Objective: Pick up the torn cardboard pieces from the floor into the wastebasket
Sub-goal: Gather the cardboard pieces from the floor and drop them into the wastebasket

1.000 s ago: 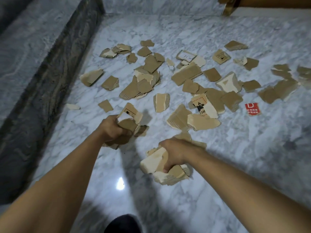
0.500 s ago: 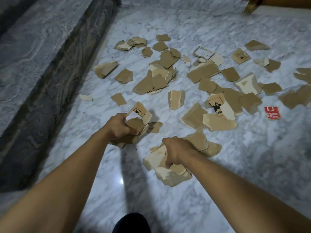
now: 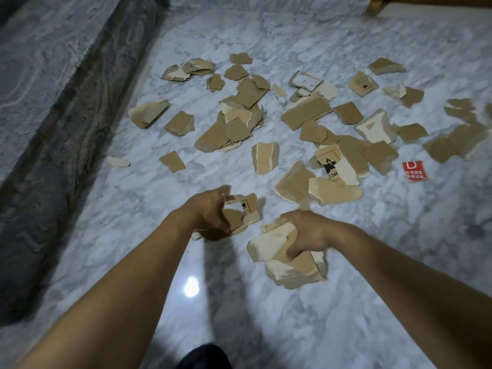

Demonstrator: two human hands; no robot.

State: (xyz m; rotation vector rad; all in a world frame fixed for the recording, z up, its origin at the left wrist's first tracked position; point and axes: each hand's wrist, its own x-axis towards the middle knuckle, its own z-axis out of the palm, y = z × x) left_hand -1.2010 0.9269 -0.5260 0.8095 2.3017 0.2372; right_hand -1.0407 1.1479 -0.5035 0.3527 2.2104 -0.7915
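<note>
The right hand (image 3: 308,233) grips a thick stack of ragged brown-and-cream torn cardboard pieces (image 3: 292,270). The left hand (image 3: 210,211) clutches a smaller printed bundle (image 3: 243,213). Beyond, many jagged scraps (image 3: 306,114) litter the white marble floor (image 3: 346,302).

The light is dim and cool, with a bluish cast. One small white glare spot shines on the glossy grey-veined white marble floor (image 3: 191,286), near, between the forearms. Soft, broad shadows fall under both arms. The left hand (image 3: 210,209) is motion-blurred at the fingers. Torn brown cardboard pieces (image 3: 452,147) at far right look smeared. The dark veined stone ledge (image 3: 61,145) on the left bows with wide-angle distortion.
</note>
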